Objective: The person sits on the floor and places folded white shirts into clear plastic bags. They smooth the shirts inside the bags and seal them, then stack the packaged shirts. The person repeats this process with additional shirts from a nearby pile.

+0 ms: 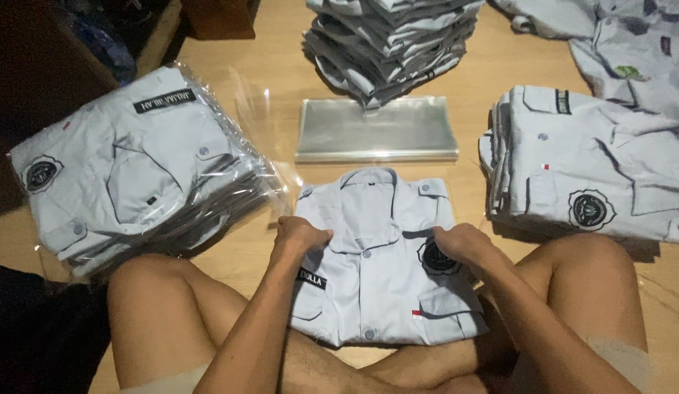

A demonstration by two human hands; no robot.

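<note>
A folded pale-grey uniform shirt lies on the wooden floor between the person's knees, half inside a clear plastic sleeve. The left hand and right hand are both closed on its edges. Beyond it lies a stack of clear bags, with bagged shirts to the left and unbagged folded shirts to the right.

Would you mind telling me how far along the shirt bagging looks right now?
Done: a pile of bagged shirts lies at the left. In hand: the left hand and right hand grip a folded grey shirt near the stack of clear bags. Left: an unbagged folded stack at the right and another stack behind.
</note>
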